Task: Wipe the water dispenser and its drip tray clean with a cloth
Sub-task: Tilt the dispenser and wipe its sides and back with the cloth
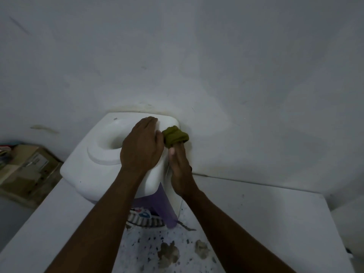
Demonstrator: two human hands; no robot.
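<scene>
- Two bare forearms reach up from the bottom edge, the left forearm over the unit and the right forearm along its right flank.
- The left hand lies palm down on the dispenser top, fingers extended and flat toward the rear edge. It is released and grasps nothing, and appears to steady the unit.
- The right hand runs edge-on along the dispenser's right side. Its fingers are buried in the cloth, so their curl cannot be seen, and the thumb tip lies just below the wad. Judged: it is grasping the cloth.
- The cloth is an olive wad at the upper rear right corner of the dispenser, touching it and close to the wall.
- Handling, cloth: it looks soft, light and bunched, and takes the corner's curve. It is best held wadded in the fingers, as it is now.
- Handling, dispenser: a smooth, rigid plastic shell, likely slippery when damp. No bottle is fitted, so it may be light enough to shift. A flat palm on top is the sound hold.
- Orientation: the dispenser stands upright with its long axis vertical and its bottle well open upward. Its back is to the wall and its purple front faces the person.
- The drip tray sits low at the front on the counter, partly hidden and untouched.
- Pale scraps lie on the counter, and a box stands at the left.
</scene>
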